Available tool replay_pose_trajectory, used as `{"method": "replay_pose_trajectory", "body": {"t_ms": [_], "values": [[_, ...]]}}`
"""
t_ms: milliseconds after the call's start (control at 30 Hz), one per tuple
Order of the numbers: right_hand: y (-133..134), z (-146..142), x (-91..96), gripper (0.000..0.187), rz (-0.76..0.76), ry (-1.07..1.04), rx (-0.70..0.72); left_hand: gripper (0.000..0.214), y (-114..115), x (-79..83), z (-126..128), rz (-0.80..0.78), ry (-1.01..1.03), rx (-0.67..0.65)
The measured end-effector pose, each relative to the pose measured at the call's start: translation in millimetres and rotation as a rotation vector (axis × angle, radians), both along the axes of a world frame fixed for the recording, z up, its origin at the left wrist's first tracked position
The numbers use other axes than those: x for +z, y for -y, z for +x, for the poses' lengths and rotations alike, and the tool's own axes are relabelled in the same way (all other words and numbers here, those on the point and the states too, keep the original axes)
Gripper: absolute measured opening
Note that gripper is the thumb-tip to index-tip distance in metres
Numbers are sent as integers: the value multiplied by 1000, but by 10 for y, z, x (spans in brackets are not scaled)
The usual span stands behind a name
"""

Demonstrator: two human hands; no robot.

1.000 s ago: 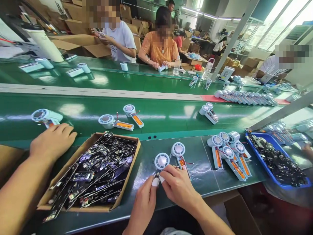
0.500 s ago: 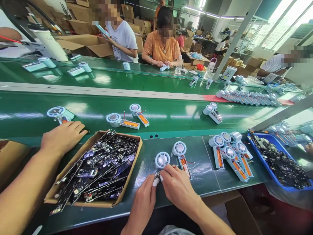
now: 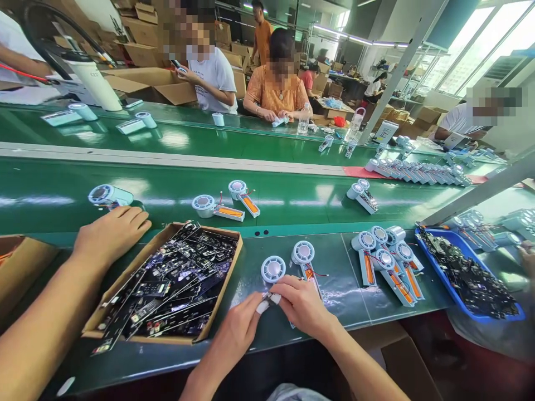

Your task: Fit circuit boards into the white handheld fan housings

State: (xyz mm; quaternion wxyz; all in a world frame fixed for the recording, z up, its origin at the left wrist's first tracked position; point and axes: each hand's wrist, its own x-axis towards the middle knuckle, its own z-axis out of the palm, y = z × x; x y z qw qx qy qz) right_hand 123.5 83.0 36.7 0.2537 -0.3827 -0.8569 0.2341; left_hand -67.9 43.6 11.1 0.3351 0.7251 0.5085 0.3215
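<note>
My left hand (image 3: 242, 320) and my right hand (image 3: 303, 303) meet just in front of a light-blue handheld fan (image 3: 273, 270). Between their pinched fingertips is a small dark circuit board (image 3: 270, 298), mostly hidden by the fingers. White covers wrap some of the fingertips. The fan's round head lies face up, and my hands hide most of its handle. A second fan (image 3: 303, 253) lies just beyond my right hand, its open handle showing an orange battery and thin wires. To the left, a cardboard tray (image 3: 237, 253) holds many black circuit boards.
Another person's hand (image 3: 111, 231) reaches from the left to a fan (image 3: 109, 195) on the green conveyor belt (image 3: 175, 181). Several open fans (image 3: 384, 259) are grouped at right, beside a blue tray (image 3: 472, 314) of dark boards. People sit and stand across the line.
My hands have tilted and shifted slightly left, fingertips still together. The view has moved a little. On the belt, the nearer fans at left have drifted right.
</note>
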Motion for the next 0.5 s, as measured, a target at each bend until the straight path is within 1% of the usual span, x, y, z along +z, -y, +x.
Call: {"method": "replay_pose_trajectory", "body": {"t_ms": [33,100,167,200,267,300,367,400,500], "values": [[19,22,15,24,-38,-40,-23,33,14,-19,13,5,9,27],[69,101,61,34,-129,-129,-74,35,43,-56,42,34,33,103],[125,203,107,46,-191,-185,-162,37,63,-89,66,58,62,169],[152,249,122,49,-206,-187,-215,38,67,-100,74,59,75,191],[193,306,129,44,-228,-144,-280,36,66,-112,82,51,89,233],[206,312,121,39,-233,-122,-285,35,64,-114,81,51,86,256],[210,280,89,29,-202,-114,-235,34,63,-113,76,58,66,304],[200,246,69,27,-158,-126,-196,34,67,-113,73,61,55,319],[133,88,9,26,36,-162,-115,34,97,-130,75,55,45,361]]}}
